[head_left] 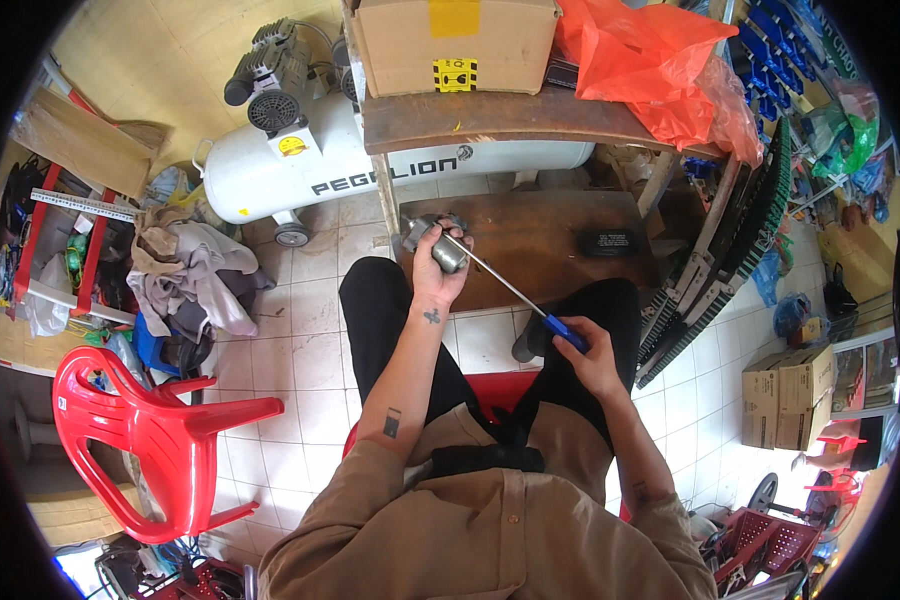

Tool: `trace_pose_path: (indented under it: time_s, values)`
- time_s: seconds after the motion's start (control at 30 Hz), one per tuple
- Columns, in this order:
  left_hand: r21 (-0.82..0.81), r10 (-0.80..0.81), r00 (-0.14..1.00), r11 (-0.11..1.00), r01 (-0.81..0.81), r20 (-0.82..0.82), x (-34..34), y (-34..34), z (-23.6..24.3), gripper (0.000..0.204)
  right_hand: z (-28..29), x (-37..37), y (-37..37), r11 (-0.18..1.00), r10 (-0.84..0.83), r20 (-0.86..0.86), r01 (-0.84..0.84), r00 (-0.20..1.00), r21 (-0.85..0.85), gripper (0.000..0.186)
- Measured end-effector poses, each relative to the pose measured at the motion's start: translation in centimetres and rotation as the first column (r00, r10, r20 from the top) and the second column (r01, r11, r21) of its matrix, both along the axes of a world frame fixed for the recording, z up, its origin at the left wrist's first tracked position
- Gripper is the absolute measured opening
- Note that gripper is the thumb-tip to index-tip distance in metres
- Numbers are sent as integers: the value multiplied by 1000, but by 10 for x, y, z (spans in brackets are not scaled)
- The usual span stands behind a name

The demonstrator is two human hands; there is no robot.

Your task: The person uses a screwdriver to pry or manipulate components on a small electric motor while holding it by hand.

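My left hand is closed around a grey metal part with a rounded cylindrical body, held above the near edge of a low brown wooden shelf. In my right hand is a long screwdriver with a blue handle, gripped over my right thigh. Its thin shaft slants up and left to the metal part. Whether the tip touches or enters the part is too small to tell. My fingers and palm hide some of the metal part.
A black oval case lies on the low shelf. Above it, the upper shelf bears a cardboard box and an orange plastic bag. A white air compressor stands behind. To the left is a red plastic chair; cartons stand at right.
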State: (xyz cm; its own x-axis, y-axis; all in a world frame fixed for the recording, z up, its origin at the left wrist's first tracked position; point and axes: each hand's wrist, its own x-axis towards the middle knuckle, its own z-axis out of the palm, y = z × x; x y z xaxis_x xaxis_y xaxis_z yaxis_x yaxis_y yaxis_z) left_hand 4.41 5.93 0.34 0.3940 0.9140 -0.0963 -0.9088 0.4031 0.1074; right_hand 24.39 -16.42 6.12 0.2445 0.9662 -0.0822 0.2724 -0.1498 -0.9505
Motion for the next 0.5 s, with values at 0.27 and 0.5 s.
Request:
trace_pose_path:
  time_s: [0.27,0.5]
  values:
    - [-52,16,999,998,-18,-48,-3,2,-2,14,-3,2,-2,998,-63,-99,61,993,-24,22]
    - [-47,14,999,999,-16,-50,0,-2,-2,19,0,-17,27,995,-89,194,97,977,-29,29]
